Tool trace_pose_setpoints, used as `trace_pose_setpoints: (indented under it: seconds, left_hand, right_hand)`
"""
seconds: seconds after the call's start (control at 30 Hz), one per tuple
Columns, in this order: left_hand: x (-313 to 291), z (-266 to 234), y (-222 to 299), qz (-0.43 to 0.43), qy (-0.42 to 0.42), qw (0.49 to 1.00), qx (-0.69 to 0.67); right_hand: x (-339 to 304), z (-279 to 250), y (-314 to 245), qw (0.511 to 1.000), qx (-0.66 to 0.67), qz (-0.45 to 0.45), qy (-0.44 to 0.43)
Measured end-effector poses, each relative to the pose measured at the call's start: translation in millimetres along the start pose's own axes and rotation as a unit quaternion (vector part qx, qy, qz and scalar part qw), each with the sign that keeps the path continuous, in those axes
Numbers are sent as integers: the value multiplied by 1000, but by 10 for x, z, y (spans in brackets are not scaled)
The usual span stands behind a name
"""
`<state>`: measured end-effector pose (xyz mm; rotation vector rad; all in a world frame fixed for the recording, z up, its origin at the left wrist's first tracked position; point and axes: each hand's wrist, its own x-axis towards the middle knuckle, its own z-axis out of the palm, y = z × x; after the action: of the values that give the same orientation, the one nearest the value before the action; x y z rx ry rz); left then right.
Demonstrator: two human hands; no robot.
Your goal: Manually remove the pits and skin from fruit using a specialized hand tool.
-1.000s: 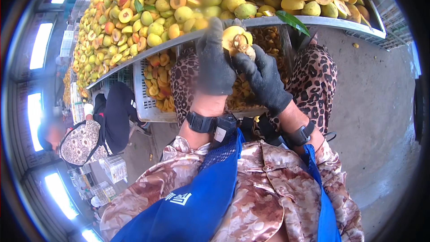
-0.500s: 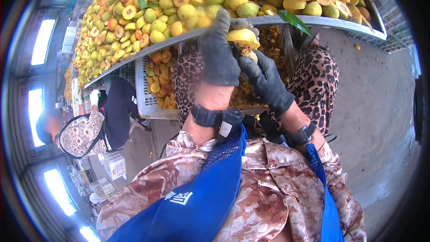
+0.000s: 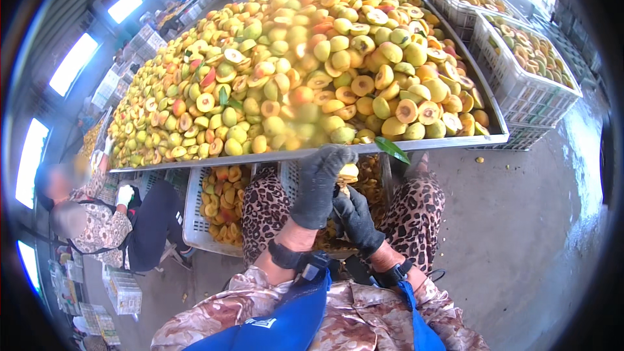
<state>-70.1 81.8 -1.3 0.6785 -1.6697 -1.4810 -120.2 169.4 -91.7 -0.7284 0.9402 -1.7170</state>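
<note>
I see white plastic crates [image 3: 528, 75] of halved fruit stacked at the far right, just beside the desk [image 3: 312, 154]. Another white crate [image 3: 208, 211] stands under the desk's near edge, left of centre. More pale crates [image 3: 127, 289] sit near left on the floor. No labels, signs or screens show.

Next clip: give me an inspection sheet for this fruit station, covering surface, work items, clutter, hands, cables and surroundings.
Surface: metal table heaped with halved yellow fruit.
Work items: one fruit piece held just below the table edge.
Clutter: a green leaf on the table rim; a stray fruit on the floor.
Hands: left hand and right hand, both in dark gloves, closed on the fruit piece.
Cables: nothing seen.
Surroundings: white crates of fruit to the right and under the table; a seated person to the left.
</note>
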Motion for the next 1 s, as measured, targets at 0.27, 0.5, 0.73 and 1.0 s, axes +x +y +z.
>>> trace_pose_setpoints:
  seconds: [0.27,0.5,0.73,1.0]
  left_hand:
    - [-31,-89,80,-127,-11,981,-148]
    - [20,-80,175,11,-96,991,91]
    - [24,-679,-42,-144,128,978,-86]
    - [532,-1354,-168,186,107,927,309]
  right_hand:
    - [-80,-42,-274,987,55,115,-94]
    - [-73,-15,-299,974,95,158,-133]
    - [-74,3,-319,972,-19,61,-225]
    - [-25,-123,-415,778,-593,125,-163]
